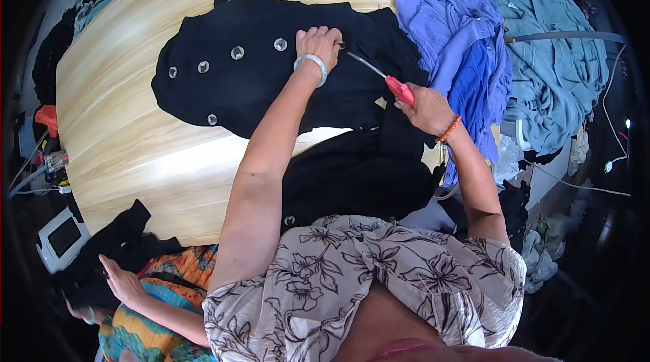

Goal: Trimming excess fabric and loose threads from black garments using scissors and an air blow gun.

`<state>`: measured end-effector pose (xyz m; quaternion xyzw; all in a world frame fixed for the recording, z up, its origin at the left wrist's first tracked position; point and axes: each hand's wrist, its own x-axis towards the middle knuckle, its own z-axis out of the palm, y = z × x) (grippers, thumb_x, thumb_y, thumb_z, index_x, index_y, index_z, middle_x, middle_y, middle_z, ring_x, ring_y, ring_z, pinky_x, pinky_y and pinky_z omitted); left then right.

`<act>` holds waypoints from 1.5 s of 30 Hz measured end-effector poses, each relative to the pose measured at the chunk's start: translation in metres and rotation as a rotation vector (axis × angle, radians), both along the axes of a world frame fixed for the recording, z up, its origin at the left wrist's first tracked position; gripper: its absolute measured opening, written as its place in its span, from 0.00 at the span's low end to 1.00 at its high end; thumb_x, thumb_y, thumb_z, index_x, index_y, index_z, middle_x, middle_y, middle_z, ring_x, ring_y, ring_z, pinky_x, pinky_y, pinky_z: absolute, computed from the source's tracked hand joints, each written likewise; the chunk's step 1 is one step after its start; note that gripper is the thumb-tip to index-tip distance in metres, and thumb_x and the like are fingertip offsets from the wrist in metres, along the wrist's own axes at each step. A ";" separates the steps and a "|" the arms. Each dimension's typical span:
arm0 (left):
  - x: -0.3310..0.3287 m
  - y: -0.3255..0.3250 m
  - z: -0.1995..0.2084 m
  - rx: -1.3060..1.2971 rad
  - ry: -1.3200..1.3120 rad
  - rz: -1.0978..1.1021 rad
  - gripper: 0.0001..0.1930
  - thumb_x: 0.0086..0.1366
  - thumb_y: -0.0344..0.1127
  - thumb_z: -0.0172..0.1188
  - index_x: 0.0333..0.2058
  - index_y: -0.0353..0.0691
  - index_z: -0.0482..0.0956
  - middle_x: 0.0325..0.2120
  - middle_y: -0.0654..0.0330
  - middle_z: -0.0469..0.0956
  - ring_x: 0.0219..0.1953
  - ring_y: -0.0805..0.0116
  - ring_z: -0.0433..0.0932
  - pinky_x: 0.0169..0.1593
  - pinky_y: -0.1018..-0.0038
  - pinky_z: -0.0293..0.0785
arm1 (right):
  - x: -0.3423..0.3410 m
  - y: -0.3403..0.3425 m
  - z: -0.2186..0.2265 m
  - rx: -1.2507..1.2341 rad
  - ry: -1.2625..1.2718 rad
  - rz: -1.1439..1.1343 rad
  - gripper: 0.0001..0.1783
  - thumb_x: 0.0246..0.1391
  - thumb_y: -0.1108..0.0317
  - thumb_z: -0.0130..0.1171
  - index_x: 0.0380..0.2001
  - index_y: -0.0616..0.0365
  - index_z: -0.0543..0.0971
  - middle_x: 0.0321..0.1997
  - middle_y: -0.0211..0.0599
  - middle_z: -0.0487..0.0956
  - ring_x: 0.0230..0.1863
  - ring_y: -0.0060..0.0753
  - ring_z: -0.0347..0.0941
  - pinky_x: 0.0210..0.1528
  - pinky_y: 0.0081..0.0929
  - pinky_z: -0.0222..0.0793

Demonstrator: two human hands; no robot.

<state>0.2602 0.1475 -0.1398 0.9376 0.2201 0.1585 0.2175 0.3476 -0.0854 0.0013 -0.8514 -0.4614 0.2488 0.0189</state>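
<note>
A black garment (244,91) with a row of large, pale-centred round buttons (237,53) lies spread on the wooden table. My left hand (317,46) is on its upper middle, fingers curled and pinching the cloth beside a button (340,45) at the fingertips. To its right, my right hand (426,110) is closed round the red handle of a tool with a slim metal blade (365,63). The blade points up and left toward the left hand, close over the cloth. Whether the tool is scissors does not show clearly. Another black garment (359,176) lies nearer my body.
Purple-blue shirts (450,30) are heaped at the table's right edge, beside a pile of grey-green clothes (542,30). At lower left, another person's hand (122,281) is near black cloth (128,240). The wooden tabletop (115,125) extends left of the garment.
</note>
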 end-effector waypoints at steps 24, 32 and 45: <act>-0.085 0.050 0.029 -0.128 -0.202 0.366 0.09 0.52 0.30 0.68 0.31 0.43 0.76 0.29 0.57 0.72 0.30 0.57 0.76 0.35 0.64 0.73 | -0.044 0.049 0.007 0.147 -0.008 0.195 0.13 0.56 0.59 0.58 0.38 0.58 0.74 0.23 0.50 0.78 0.30 0.54 0.78 0.33 0.48 0.73; -0.108 0.050 0.042 0.071 -0.394 0.270 0.07 0.53 0.29 0.65 0.31 0.43 0.78 0.29 0.59 0.73 0.33 0.57 0.76 0.36 0.64 0.72 | -0.051 0.086 0.008 0.130 0.129 0.193 0.16 0.57 0.59 0.58 0.43 0.57 0.73 0.26 0.52 0.78 0.33 0.59 0.75 0.36 0.49 0.69; -0.146 0.075 0.016 -0.354 -0.335 0.435 0.14 0.49 0.32 0.71 0.32 0.42 0.73 0.28 0.57 0.72 0.31 0.56 0.74 0.36 0.63 0.70 | -0.086 0.136 0.009 0.109 0.117 0.319 0.15 0.56 0.59 0.59 0.39 0.59 0.74 0.25 0.54 0.78 0.33 0.60 0.76 0.35 0.50 0.71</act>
